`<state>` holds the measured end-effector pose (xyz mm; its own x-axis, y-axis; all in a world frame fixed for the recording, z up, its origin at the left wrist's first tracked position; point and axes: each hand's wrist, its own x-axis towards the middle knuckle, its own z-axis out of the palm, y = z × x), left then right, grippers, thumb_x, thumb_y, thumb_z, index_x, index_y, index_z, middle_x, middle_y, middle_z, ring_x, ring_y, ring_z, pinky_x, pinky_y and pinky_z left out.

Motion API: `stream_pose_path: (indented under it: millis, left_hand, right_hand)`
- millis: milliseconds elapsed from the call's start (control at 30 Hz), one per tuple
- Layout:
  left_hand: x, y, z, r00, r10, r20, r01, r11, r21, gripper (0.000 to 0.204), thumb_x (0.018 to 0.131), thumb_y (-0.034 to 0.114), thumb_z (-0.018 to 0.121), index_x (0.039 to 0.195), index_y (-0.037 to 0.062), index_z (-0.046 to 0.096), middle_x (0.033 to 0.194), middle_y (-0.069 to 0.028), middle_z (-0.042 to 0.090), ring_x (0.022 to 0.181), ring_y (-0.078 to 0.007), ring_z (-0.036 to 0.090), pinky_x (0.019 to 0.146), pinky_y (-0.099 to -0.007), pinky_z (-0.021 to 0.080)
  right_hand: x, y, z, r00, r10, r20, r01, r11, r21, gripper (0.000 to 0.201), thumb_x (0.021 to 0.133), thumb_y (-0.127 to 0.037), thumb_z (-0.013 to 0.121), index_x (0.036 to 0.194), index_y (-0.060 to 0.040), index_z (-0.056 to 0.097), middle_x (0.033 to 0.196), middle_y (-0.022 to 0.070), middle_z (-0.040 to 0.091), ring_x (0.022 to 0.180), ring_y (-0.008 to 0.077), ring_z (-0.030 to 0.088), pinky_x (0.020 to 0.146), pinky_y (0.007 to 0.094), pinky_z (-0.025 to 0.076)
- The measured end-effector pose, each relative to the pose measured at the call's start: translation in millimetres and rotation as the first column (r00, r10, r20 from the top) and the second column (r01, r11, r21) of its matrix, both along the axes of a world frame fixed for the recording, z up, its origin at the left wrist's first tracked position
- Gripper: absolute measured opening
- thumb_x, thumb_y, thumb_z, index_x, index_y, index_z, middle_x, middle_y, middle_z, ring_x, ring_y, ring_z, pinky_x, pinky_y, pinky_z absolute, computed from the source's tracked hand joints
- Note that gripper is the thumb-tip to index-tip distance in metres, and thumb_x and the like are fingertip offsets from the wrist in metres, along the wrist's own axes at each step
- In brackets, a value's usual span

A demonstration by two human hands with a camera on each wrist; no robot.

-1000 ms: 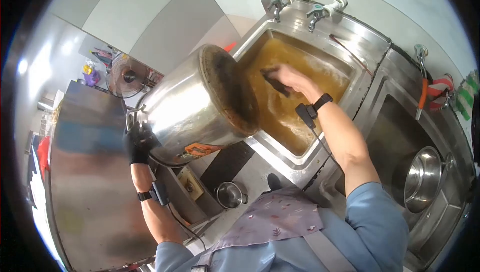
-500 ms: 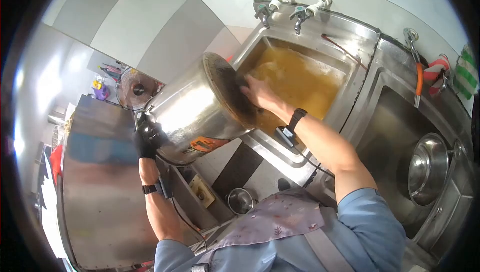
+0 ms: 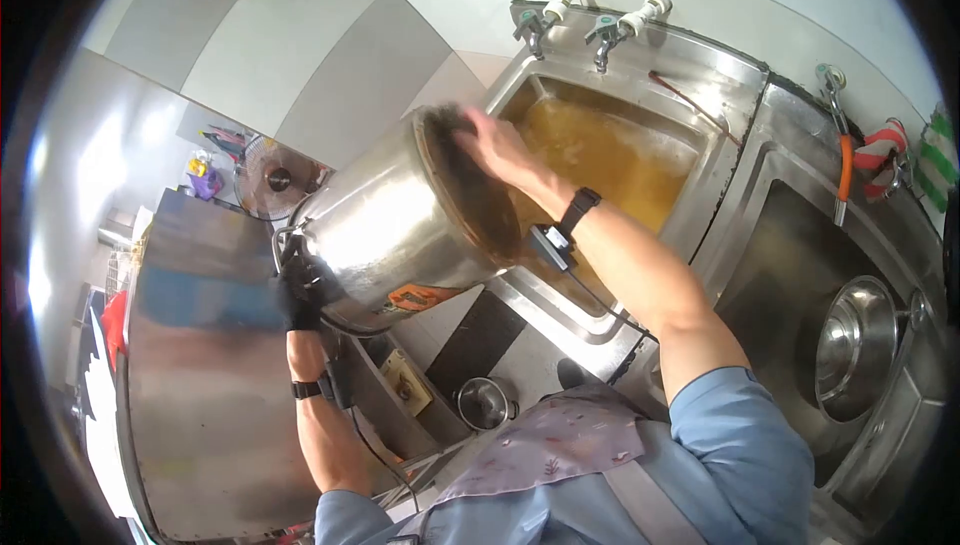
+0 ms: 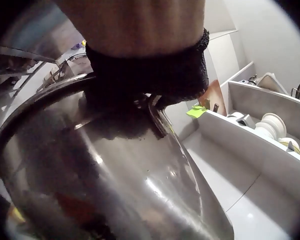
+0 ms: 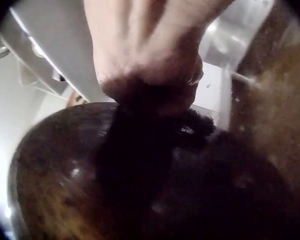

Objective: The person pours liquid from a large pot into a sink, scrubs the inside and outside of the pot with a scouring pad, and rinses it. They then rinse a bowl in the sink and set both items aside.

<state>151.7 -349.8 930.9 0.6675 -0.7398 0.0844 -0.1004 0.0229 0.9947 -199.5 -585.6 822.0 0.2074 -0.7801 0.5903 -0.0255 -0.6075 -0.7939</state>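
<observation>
A big steel stockpot (image 3: 375,220) lies tilted on its side in the head view, its blackened base (image 3: 487,200) turned toward the sink. The left hand (image 3: 300,290), in a black glove, grips it by the side handle (image 4: 159,120) near its rim; dark shadow hides the fingers in the left wrist view. At the upper edge of the base, the bare right hand (image 3: 500,152) holds a dark scouring pad (image 5: 200,124) against the sooty metal. Murky brown water (image 3: 610,160) with some foam fills the sink basin beside the pot.
Two taps (image 3: 605,33) stand behind the basin. A second sink on the right holds a steel bowl (image 3: 855,348). Orange-handled tongs (image 3: 844,170) hang at the right wall. A small pot (image 3: 483,403) sits low by the apron, and a fan (image 3: 275,180) stands back left.
The right hand has come out of the water with the scouring pad, moved left onto the pot's base, then up toward its top edge. The left hand keeps its grip on the pot.
</observation>
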Motion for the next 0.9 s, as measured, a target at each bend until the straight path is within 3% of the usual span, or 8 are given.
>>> stream_pose_path:
  millis: [167, 300, 400, 433, 567, 733, 867, 900]
  left_hand:
    - [8, -1, 0, 0.978, -0.084, -0.191, 0.065, 0.992, -0.106, 0.042, 0.098, 0.007, 0.054, 0.138, 0.0077, 0.066, 0.078, 0.0008, 0.058, 0.059, -0.0113, 0.056, 0.049, -0.0245, 0.044]
    - [3, 5, 2, 0.997, -0.068, 0.028, 0.069, 0.997, -0.043, 0.037, 0.101, 0.012, 0.057, 0.137, 0.0048, 0.066, 0.088, -0.0012, 0.065, 0.068, -0.0106, 0.059, 0.059, -0.0245, 0.048]
    - [1, 0, 3, 0.986, -0.068, 0.153, 0.069, 0.998, 0.002, 0.037, 0.103, 0.017, 0.06, 0.136, 0.0033, 0.066, 0.095, -0.0007, 0.067, 0.072, -0.0092, 0.059, 0.063, -0.023, 0.047]
    - [2, 0, 1, 0.973, -0.053, 0.224, 0.047, 0.998, 0.032, 0.038, 0.104, 0.018, 0.061, 0.139, 0.0032, 0.065, 0.103, 0.0003, 0.069, 0.071, -0.0069, 0.056, 0.063, -0.0206, 0.045]
    - [-10, -5, 5, 0.868, -0.043, 0.494, -0.004, 0.996, 0.095, 0.038, 0.104, 0.019, 0.062, 0.139, 0.0033, 0.064, 0.105, 0.0019, 0.069, 0.076, -0.0086, 0.057, 0.07, -0.0225, 0.047]
    - [23, -16, -14, 0.736, -0.025, 0.676, -0.035, 0.997, 0.075, 0.036, 0.105, 0.027, 0.06, 0.136, 0.0093, 0.066, 0.096, -0.003, 0.07, 0.078, -0.0122, 0.061, 0.073, -0.0284, 0.049]
    - [13, -25, -10, 0.739, 0.024, 0.673, -0.093, 0.993, 0.067, 0.037, 0.106, 0.033, 0.059, 0.133, 0.0097, 0.067, 0.09, -0.0074, 0.07, 0.07, -0.0116, 0.061, 0.06, -0.0302, 0.05]
    - [9, -26, -9, 0.741, 0.02, 0.671, -0.091, 0.993, 0.07, 0.037, 0.106, 0.033, 0.059, 0.133, 0.0097, 0.067, 0.09, -0.0074, 0.07, 0.07, -0.0116, 0.061, 0.06, -0.0302, 0.05]
  right_hand:
    - [-33, -28, -161, 0.458, 0.211, -0.863, 0.062, 0.961, 0.268, 0.031, 0.095, -0.02, 0.058, 0.113, -0.0037, 0.076, 0.12, 0.0213, 0.073, 0.11, 0.0394, 0.071, 0.089, 0.0491, 0.057]
    - [-93, -37, -210, 0.483, -0.268, -0.833, 0.762, 0.598, 0.25, 0.032, 0.098, -0.023, 0.055, 0.115, -0.0058, 0.077, 0.13, 0.0205, 0.069, 0.12, 0.0381, 0.067, 0.093, 0.0498, 0.057]
    - [-103, -46, -275, 0.379, 0.223, -0.898, 0.344, 0.867, 0.361, 0.033, 0.094, -0.028, 0.063, 0.114, -0.0064, 0.076, 0.131, 0.0201, 0.069, 0.119, 0.0399, 0.067, 0.096, 0.0489, 0.056]
    - [-99, -57, -305, 0.603, 0.204, -0.771, 0.001, 0.967, 0.256, 0.033, 0.09, -0.031, 0.069, 0.11, -0.0055, 0.077, 0.126, 0.0182, 0.072, 0.116, 0.038, 0.068, 0.095, 0.0474, 0.057]
    - [-64, -22, -114, 0.888, 0.399, -0.229, -0.013, 0.519, 0.855, 0.044, 0.095, -0.03, 0.063, 0.126, 0.0015, 0.065, 0.122, 0.0201, 0.068, 0.109, 0.0295, 0.066, 0.089, 0.0462, 0.055]
    - [-52, 32, 69, 0.988, 0.155, 0.002, -0.138, 0.873, 0.467, 0.043, 0.098, -0.024, 0.058, 0.128, 0.0066, 0.058, 0.101, 0.0225, 0.071, 0.084, 0.0303, 0.071, 0.075, 0.0446, 0.058]
    - [-21, 47, 77, 0.991, -0.135, -0.022, 0.136, 0.987, 0.089, 0.031, 0.1, -0.026, 0.058, 0.107, 0.0042, 0.057, 0.092, 0.0264, 0.069, 0.079, 0.0443, 0.07, 0.075, 0.0521, 0.058]
    - [-16, 36, 46, 0.956, -0.232, -0.18, 0.161, 0.927, -0.339, 0.031, 0.101, -0.023, 0.055, 0.113, 0.0054, 0.054, 0.095, 0.0311, 0.068, 0.081, 0.0505, 0.067, 0.076, 0.0569, 0.055]
